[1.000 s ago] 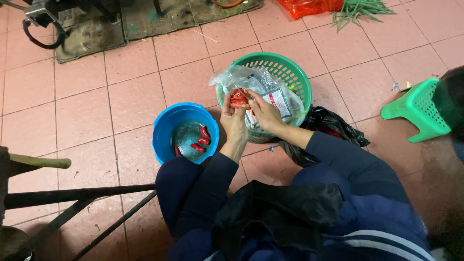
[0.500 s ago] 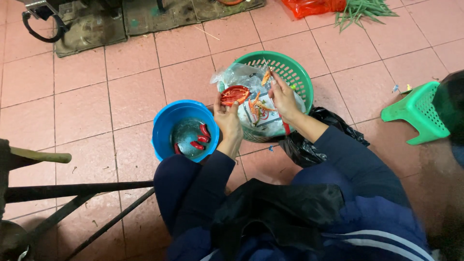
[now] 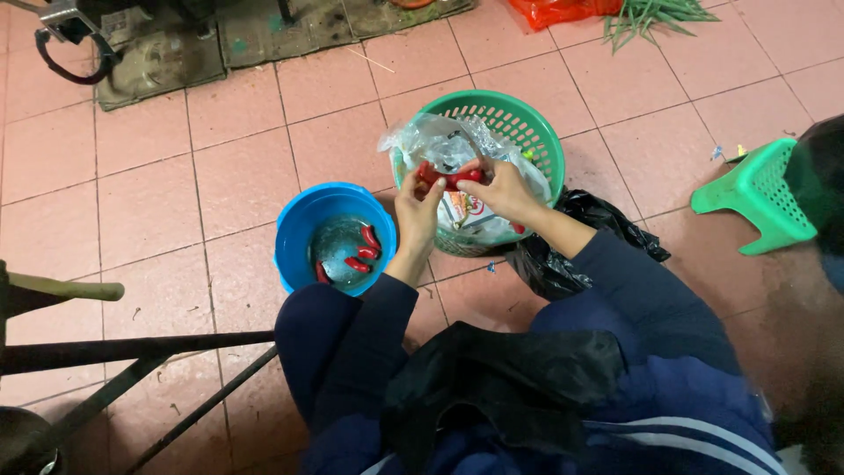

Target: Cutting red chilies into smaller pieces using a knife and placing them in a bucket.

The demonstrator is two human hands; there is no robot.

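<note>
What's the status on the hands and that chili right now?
Both hands, left hand and right hand, grip one red chili. Held over green basket. Blue bowl alongside, nothing blocking.

A glossy red chilli pepper (image 3: pixel 450 176) shows against the clear crinkled plastic bag (image 3: pixel 448 145) in the round green perforated plastic basket (image 3: pixel 527 123) at upper centre. Left of it, a round bright blue plastic bowl (image 3: pixel 294 233) holds more red chillies on salmon-pink square floor tiles (image 3: pixel 237 176). A green latticed plastic stool (image 3: pixel 756 193) sits at right, and dark navy sleeves fill the lower frame.
</note>
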